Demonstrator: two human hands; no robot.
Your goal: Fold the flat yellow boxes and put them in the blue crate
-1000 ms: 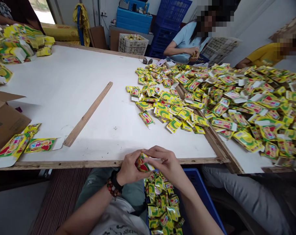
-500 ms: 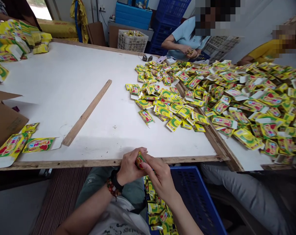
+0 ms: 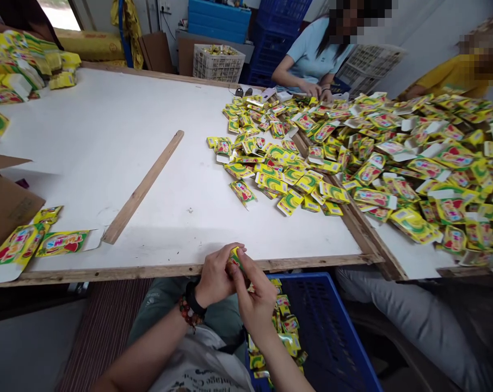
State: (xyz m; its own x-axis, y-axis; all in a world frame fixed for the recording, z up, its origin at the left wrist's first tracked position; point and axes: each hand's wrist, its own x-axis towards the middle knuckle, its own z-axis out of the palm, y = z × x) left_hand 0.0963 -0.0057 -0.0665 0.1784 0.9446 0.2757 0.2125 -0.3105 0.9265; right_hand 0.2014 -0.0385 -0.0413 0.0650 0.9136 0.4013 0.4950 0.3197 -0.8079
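Just over the front edge of the white table [image 3: 156, 234], both my hands are closed around one small yellow and green candy box [image 3: 235, 257]. My left hand [image 3: 217, 276] wraps it from the left, and my right hand [image 3: 257, 296] grips it from the right with thumb and fingers. Much of the box is hidden by my fingers. Below my right forearm, a blue crate [image 3: 326, 326] on the floor side of the table holds several small yellow packets [image 3: 289, 344].
Many candy boxes [image 3: 275, 182] lie heaped at the right, across a wooden divider [image 3: 367, 239]. A wooden strip [image 3: 144, 188] lies mid-table. Flattened boxes [image 3: 62, 243] and a brown carton [image 3: 10, 209] are at the left. A person in light blue [image 3: 312, 54] sits opposite.
My right hand has turned more upright and shifted slightly left around the box, showing more of the crate's packets. The person opposite has lowered their hands toward the heap.
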